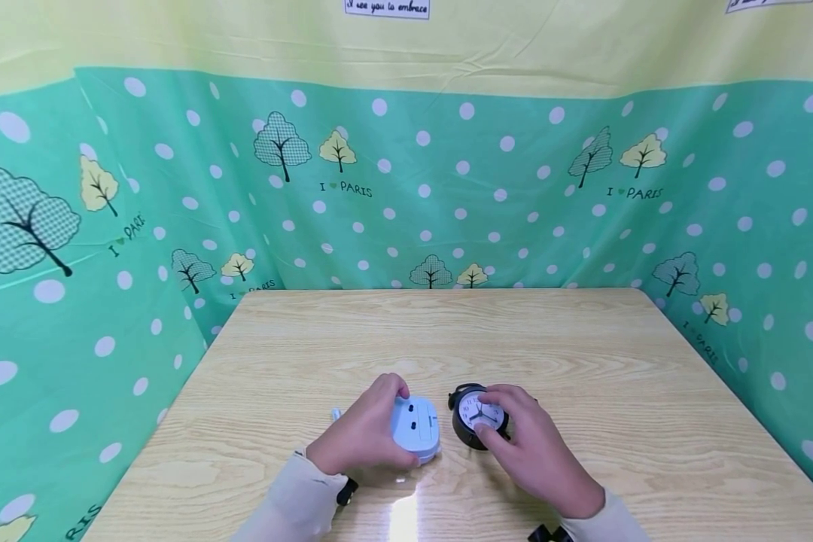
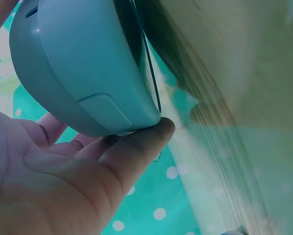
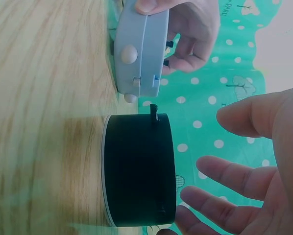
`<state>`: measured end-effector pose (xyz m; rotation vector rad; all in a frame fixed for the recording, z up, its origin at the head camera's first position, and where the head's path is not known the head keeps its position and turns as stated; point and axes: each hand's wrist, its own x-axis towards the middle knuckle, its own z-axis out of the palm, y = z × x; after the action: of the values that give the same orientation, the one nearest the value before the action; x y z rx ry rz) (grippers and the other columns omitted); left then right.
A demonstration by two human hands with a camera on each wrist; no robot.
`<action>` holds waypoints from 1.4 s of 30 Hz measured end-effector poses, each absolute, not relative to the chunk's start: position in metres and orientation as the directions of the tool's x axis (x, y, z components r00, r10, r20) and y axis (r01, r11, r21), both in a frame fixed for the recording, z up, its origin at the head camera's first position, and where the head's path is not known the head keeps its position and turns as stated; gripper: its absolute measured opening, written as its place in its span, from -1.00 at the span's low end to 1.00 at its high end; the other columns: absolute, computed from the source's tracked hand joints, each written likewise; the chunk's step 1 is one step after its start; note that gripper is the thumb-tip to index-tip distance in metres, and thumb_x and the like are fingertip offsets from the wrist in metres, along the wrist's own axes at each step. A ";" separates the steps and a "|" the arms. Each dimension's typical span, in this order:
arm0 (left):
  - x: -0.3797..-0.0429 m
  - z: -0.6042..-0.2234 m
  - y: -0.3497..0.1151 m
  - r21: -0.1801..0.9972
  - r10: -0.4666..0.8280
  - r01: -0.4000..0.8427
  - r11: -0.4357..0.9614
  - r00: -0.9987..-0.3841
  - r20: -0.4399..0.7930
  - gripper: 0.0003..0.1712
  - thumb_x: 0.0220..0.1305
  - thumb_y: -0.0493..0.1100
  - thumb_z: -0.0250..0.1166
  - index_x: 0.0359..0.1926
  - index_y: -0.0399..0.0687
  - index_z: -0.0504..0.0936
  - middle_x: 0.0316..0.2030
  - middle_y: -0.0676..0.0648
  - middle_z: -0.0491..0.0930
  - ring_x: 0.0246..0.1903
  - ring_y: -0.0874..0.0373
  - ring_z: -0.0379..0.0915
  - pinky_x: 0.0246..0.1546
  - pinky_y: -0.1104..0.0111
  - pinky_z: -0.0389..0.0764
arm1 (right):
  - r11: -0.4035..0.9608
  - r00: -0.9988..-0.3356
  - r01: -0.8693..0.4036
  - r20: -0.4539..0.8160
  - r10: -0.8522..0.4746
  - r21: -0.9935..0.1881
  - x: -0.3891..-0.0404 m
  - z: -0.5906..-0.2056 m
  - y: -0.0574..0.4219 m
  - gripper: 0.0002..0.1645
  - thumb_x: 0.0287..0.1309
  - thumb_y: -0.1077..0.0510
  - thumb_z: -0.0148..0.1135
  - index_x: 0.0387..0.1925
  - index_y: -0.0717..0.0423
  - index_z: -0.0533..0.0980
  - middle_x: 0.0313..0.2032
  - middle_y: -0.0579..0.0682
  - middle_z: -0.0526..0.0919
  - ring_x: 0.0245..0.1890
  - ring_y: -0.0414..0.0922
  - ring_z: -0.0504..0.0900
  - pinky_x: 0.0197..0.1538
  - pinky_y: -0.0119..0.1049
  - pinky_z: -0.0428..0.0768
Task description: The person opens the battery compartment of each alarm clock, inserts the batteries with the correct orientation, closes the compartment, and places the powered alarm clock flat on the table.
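My left hand [image 1: 369,433] grips a light blue alarm clock [image 1: 425,429] by its sides. In the head view the clock's back faces up, showing two black knobs and a battery cover. Seen from the left wrist, the fingers lie against the blue casing [image 2: 87,63]. A round black alarm clock [image 1: 470,433] lies on the table just to the right, its white dial facing up. Over the dial reaches my right hand [image 1: 538,452], thumb and fingers spread. The right wrist view shows those fingertips [image 3: 210,169] apart from the black clock's casing [image 3: 139,171].
Both clocks are on a light wooden table [image 1: 447,331], close to its near side. A green and yellow dotted cloth [image 1: 413,203] hangs behind and along both sides. Small white knobs [image 3: 129,54] stick out of the blue clock's side.
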<state>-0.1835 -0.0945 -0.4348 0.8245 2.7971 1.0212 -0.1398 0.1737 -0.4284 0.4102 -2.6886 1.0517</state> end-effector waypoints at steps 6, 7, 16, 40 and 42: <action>-0.185 -0.438 -0.094 0.594 0.505 0.469 0.654 -0.855 0.120 0.07 -0.54 0.14 0.62 0.09 0.03 0.27 -0.08 0.14 0.32 -0.15 0.27 0.35 -0.07 0.40 0.47 | 0.706 -0.932 -0.346 0.315 -0.181 -0.618 -0.140 -0.429 0.174 -0.56 0.12 -0.01 0.32 0.06 -0.07 0.53 0.15 -0.10 0.48 0.16 -0.11 0.44 0.14 0.02 0.43; -0.185 -0.438 -0.094 0.592 0.507 0.471 0.654 -0.854 0.119 0.08 -0.54 0.14 0.62 0.10 0.02 0.28 -0.07 0.14 0.32 -0.14 0.27 0.35 -0.07 0.40 0.48 | 0.705 -0.934 -0.341 0.313 -0.175 -0.622 -0.140 -0.429 0.174 -0.56 0.12 -0.01 0.33 0.05 -0.08 0.54 0.15 -0.10 0.48 0.16 -0.12 0.44 0.14 0.01 0.43; -0.185 -0.437 -0.094 0.584 0.527 0.493 0.645 -0.840 0.127 0.11 -0.52 0.11 0.63 0.14 -0.03 0.28 -0.05 0.12 0.31 -0.14 0.27 0.34 -0.07 0.41 0.47 | 0.705 -0.933 -0.340 0.317 -0.170 -0.623 -0.141 -0.430 0.174 -0.57 0.10 -0.01 0.34 0.04 -0.07 0.55 0.14 -0.15 0.47 0.17 -0.13 0.43 0.15 0.00 0.41; -0.182 -0.435 -0.093 0.578 0.495 0.415 0.702 -0.868 0.023 0.16 -0.53 0.14 0.63 0.24 -0.04 0.36 -0.01 0.13 0.30 -0.14 0.28 0.38 -0.06 0.39 0.51 | 0.706 -0.933 -0.338 0.318 -0.167 -0.622 -0.140 -0.431 0.171 -0.60 0.06 0.00 0.37 -0.03 -0.08 0.58 0.15 -0.10 0.48 0.15 -0.11 0.43 0.13 -0.01 0.43; -0.181 -0.435 -0.093 0.579 0.488 0.408 0.706 -0.872 0.019 0.17 -0.54 0.13 0.64 0.24 -0.04 0.37 -0.01 0.14 0.30 -0.15 0.27 0.39 -0.07 0.39 0.51 | 0.706 -0.932 -0.342 0.320 -0.170 -0.620 -0.140 -0.432 0.170 -0.63 0.06 0.00 0.37 -0.05 -0.10 0.58 0.15 -0.10 0.47 0.15 -0.10 0.42 0.11 0.00 0.43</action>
<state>-0.1815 -0.0929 -0.4352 0.7328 2.7752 0.8922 -0.1402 0.1704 -0.4315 0.4084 -2.6755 1.0427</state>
